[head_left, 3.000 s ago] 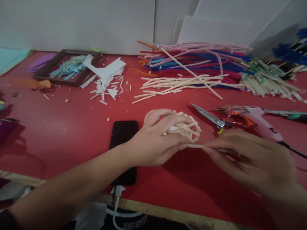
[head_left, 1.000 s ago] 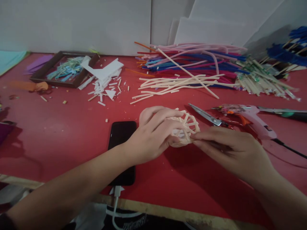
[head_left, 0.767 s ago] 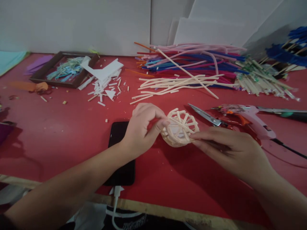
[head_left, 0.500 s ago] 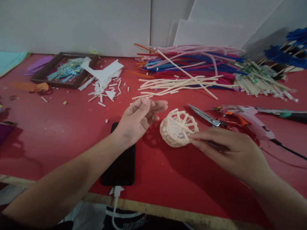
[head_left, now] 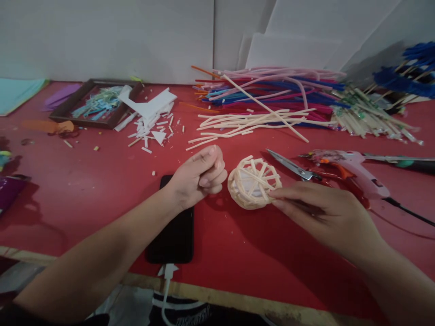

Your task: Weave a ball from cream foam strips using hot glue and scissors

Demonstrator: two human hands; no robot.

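A right hand (head_left: 335, 215) pinches the edge of a small, round, cream-coloured openwork basket of thin strips (head_left: 254, 183) over a red tabletop (head_left: 217, 276), while the left hand (head_left: 200, 176), its fingers curled into a loose fist with nothing visible in its grasp, hovers just beside it, apart from the basket. Silver-bladed scissors (head_left: 288, 164) and a pale pink glue gun (head_left: 362, 170) lie beyond the right hand; a black smartphone (head_left: 175, 237) lies partly beneath the left forearm.

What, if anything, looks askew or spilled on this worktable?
White scraps and small offcuts lie scattered beside the brown frame, one scrap overlapping its rim. One cream strand also lies askew across the others.
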